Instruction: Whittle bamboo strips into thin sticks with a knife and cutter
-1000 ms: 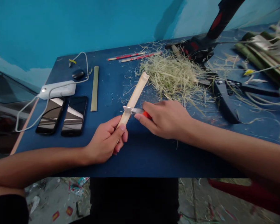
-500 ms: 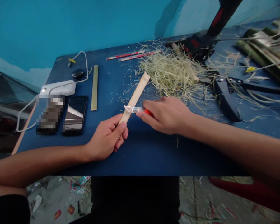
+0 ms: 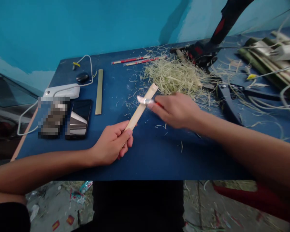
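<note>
My left hand is closed around the lower end of a pale bamboo strip, which slants up and away to the right over the blue table. In my right hand is a utility knife with a red handle, mostly hidden by the fingers. Its blade lies across the strip near the far end, slightly blurred by motion. Just beyond the strip's tip spreads a heap of thin bamboo shavings. A second, greenish bamboo strip lies flat to the left.
On the left are a phone, a white power bank with a cable, and a black mouse-like object. Two red-wrapped sticks lie at the back. Black pruning shears, a black-red power tool and bamboo pieces occupy the right.
My right hand has pushed the knife up along the bamboo strip, from near my left hand toward the far end. My left hand keeps its grip; the strip's tip has dipped slightly.
</note>
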Tool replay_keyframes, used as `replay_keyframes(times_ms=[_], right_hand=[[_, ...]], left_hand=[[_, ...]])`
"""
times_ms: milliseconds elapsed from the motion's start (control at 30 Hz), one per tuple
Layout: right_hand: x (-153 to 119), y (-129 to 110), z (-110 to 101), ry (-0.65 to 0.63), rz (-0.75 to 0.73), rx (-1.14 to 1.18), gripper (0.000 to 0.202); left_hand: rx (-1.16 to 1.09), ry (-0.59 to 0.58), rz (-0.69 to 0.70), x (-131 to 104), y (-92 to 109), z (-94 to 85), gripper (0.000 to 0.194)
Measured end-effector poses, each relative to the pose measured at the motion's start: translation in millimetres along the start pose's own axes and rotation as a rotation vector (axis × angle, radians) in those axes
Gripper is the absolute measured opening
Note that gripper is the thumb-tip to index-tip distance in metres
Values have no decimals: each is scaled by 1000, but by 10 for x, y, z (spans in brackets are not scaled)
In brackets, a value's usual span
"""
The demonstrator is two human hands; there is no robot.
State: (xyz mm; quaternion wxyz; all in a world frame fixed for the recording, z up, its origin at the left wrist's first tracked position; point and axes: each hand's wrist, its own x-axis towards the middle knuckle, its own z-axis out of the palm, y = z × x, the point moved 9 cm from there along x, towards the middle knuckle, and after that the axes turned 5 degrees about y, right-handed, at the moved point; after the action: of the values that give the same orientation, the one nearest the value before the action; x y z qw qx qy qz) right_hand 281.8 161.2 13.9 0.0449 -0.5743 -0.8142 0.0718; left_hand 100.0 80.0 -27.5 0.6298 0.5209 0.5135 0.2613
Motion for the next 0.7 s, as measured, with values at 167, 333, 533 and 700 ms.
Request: replay_keyframes(times_ms=[167, 333, 533, 700], right_hand=[[11, 138, -127, 83, 24, -3, 54], [-165, -271, 79, -12, -115, 10, 57], [-168, -281, 120, -37, -82, -8, 59], [-63, -137, 29, -25, -47, 4, 58]], left_hand=[[-6, -22, 10, -44, -35, 21, 24], [12, -5, 25, -41, -56, 4, 23], [66, -21, 49, -11, -61, -1, 32], [21, 24, 48, -14, -23, -23, 22]])
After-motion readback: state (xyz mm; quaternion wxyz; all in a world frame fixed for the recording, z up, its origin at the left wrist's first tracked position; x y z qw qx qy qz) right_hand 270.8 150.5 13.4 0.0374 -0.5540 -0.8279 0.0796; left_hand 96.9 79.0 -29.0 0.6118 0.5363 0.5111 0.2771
